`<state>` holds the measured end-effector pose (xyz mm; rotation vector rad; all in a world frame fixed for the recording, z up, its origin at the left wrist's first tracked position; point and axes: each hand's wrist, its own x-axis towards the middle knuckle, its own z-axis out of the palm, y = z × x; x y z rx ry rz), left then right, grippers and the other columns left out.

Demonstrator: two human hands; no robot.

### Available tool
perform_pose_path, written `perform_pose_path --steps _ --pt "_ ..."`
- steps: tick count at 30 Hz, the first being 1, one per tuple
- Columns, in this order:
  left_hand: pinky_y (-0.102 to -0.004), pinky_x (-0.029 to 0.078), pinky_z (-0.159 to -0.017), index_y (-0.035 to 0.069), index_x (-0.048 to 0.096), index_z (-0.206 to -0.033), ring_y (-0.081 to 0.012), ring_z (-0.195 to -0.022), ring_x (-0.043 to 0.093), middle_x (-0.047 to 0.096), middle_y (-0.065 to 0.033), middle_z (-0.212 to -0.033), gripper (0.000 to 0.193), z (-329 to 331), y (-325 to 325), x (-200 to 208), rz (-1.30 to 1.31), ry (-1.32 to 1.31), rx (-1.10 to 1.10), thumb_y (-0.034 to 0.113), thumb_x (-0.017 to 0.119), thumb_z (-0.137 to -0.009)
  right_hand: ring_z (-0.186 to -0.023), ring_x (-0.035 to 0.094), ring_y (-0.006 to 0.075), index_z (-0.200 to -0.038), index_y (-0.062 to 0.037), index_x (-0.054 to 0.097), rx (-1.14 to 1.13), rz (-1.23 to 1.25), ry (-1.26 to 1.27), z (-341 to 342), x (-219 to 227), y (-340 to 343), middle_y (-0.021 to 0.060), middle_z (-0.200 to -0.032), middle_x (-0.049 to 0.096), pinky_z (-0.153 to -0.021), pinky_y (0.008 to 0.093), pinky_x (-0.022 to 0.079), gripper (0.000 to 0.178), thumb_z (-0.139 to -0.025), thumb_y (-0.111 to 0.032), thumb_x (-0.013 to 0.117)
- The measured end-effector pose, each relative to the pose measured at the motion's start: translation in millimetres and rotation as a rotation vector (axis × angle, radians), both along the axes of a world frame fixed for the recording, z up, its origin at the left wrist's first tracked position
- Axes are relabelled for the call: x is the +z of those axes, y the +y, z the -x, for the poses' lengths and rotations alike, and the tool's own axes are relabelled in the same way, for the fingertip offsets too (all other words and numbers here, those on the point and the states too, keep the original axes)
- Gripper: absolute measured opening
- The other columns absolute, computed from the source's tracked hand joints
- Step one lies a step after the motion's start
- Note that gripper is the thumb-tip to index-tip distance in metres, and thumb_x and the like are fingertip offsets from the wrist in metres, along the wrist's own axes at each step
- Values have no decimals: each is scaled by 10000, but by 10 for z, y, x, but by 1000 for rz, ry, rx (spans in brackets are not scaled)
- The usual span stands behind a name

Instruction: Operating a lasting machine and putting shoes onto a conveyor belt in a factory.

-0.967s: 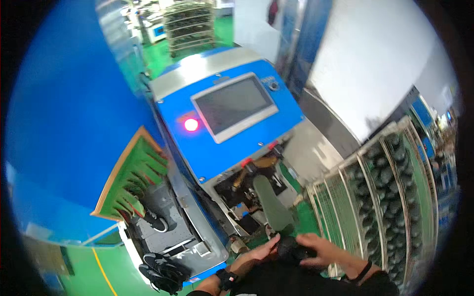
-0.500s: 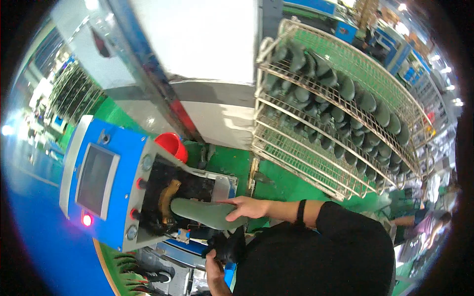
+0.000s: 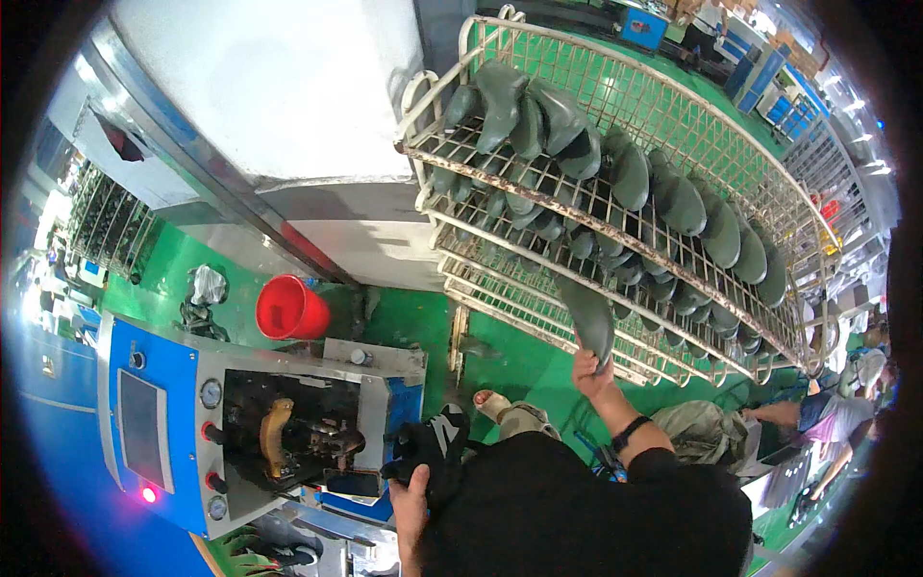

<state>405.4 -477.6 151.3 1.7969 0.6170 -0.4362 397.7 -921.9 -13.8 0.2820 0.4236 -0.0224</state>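
Observation:
My right hand (image 3: 592,373) grips one end of a dark green shoe last (image 3: 588,322). It holds the last up against the side of a wire rack (image 3: 663,262), which carries rows of similar green lasts (image 3: 679,204). In my left hand (image 3: 411,495), low beside the machine, is a black shoe upper (image 3: 430,444) with white stripes. My thumb shows on the upper, while the rest of that grip is partly hidden. The blue machine (image 3: 181,385) stands left of the upper, its dark bay holding a curved tan-brown part (image 3: 276,438).
A red bucket (image 3: 291,308) stands on the green floor behind the machine, near a white wall panel (image 3: 288,87). A foot and khaki trouser leg (image 3: 524,421) show between machine and rack. Grey-green cloth (image 3: 700,433) lies right of my forearm. People are at the far right.
My right hand has moved the green last from the machine's bay, right and up, to the rack. My left hand keeps the black upper low. The whole view has shifted.

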Motion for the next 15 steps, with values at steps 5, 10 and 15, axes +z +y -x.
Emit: perform_pose_path --steps 5,10,15 --pt "-344 504 -919 -45 574 -1292 -213 -1032 619 643 -124 -1192 491 -137 -134 -24 279 -21 65 170 729 -879 -432 434 95 -1389 20 484 -152 311 206 -910 -371 -699 4 -657 532 -383 267 357 683 -1041 -553 350" --pt "-329 515 -829 7 628 -1150 -173 -930 617 648 -60 -1021 377 117 244 -26 421 -53 341 95 776 -814 -476 334 132 -714 -188 443 -272 439 628 -1155 -716 -868 -26 -560 392 -475 308 271 265 -971 -241 482" --pt "-331 478 -883 30 671 -1127 -161 -1004 572 645 -45 -1062 440 1003 1015 25 457 -235 487 168 823 -738 -447 339 113 -688 -153 496 112 765 637 -1065 -859 -60 -27 -548 409 -421 265 282 300 -965 -259 539"
